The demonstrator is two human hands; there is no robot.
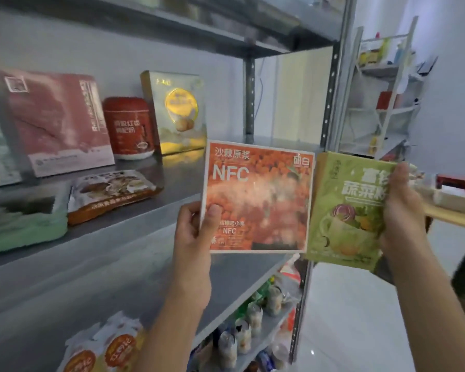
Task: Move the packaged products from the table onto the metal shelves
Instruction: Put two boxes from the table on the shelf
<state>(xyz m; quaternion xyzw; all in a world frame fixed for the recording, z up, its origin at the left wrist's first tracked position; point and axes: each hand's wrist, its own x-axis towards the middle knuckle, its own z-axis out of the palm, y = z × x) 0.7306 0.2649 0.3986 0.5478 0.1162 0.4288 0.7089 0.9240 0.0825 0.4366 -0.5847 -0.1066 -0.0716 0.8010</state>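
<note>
Facing the part-filled metal shelf, the person is pinching an orange box in the left grip and clutching a green box in the right grip, both unshelved, while other boxes are waiting on the tabletop.

A flat square orange carton with a white border and "NFC" in large white letters stands upright in the air, its front facing the camera. The left hand pinches its lower left corner, thumb on the front. Just beside it on the right, edges meeting, a light green carton printed with a cup of vegetables leans slightly rightward, gripped along its right edge by the right hand. Both hang before the grey metal shelf board
</note>
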